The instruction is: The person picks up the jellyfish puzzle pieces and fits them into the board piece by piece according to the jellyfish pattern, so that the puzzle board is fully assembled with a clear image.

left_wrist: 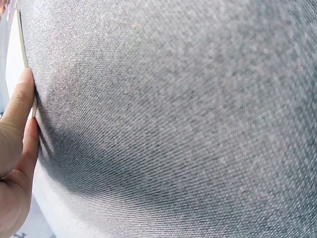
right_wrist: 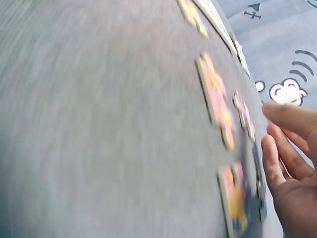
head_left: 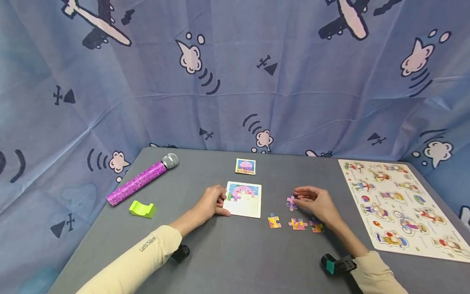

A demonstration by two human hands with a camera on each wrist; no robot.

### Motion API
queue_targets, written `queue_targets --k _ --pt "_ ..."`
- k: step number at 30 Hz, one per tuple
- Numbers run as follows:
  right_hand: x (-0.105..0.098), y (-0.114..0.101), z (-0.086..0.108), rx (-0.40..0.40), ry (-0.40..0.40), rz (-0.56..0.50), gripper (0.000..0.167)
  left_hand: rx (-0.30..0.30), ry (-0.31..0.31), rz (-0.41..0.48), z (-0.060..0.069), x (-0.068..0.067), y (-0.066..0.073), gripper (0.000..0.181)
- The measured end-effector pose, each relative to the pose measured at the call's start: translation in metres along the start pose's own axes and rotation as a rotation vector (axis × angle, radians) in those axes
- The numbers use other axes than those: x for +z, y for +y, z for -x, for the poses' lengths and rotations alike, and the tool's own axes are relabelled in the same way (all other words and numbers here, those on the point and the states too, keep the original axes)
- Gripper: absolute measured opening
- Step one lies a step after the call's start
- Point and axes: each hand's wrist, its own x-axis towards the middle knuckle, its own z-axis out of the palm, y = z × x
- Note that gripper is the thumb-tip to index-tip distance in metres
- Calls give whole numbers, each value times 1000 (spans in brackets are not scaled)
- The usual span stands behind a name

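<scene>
My left hand (head_left: 211,202) holds the left edge of a white puzzle board (head_left: 245,209), its fingers curled and thumb near the lower corner. Part of a pink sea-creature picture fills the board's upper half. Over the table to the right, my right hand (head_left: 317,203) hovers beside a purple-pink puzzle piece (head_left: 291,203). The right wrist view shows its loosely bent fingers (right_wrist: 290,116) apart from that piece. Nearer the front lie a yellow piece (head_left: 274,221), a pink-yellow piece (head_left: 298,224) and a dark-and-yellow piece (head_left: 317,226). Another piece (right_wrist: 261,193) shows beneath the right hand.
Behind the board lies a small picture card (head_left: 245,166). To the left are a purple glittery microphone (head_left: 141,181) and a bright green block (head_left: 142,209). A large picture board (head_left: 404,208) covers the table's right side. A patterned curtain (head_left: 235,81) hangs behind.
</scene>
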Motion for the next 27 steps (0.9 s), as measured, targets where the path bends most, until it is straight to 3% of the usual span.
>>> queue_targets --k 5,10,14,19,27 --pt "-8 2 4 -39 -40 154 37 21 15 2 1 -1 1 48" --pt "-8 1 6 -66 -40 323 34 -18 -4 19 0 0 2 47" --pt "-6 2 4 -87 -34 378 30 -51 -11 26 0 0 4 46" --pt "-6 3 2 -100 -26 321 27 -48 -16 23 0 1 4 45" --pt "-10 -1 -2 -99 -100 37 31 -5 11 -14 1 0 1 47"
